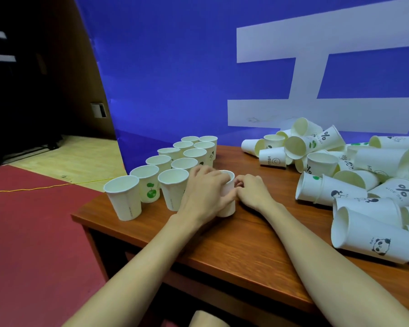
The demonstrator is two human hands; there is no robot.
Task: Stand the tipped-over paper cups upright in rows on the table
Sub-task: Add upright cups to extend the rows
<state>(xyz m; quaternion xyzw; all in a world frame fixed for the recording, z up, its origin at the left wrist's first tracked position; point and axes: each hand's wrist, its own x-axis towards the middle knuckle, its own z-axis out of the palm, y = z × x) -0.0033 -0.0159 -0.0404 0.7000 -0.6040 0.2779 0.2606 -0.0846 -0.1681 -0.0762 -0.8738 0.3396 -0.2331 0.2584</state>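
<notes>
Paper cup (229, 204) upright on the counter (257, 241), at the near end of the standing rows (175, 161): our left hand (204, 193) wraps it, right hand (252, 190) curled just beside. We'd seat it flat, aligned with its neighbour, then let go gently; the tipped pile (364, 180) waits.

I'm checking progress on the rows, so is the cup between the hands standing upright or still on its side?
Upright. The paper cup has its rim on top and base on the table; the left hand wraps it.
</notes>
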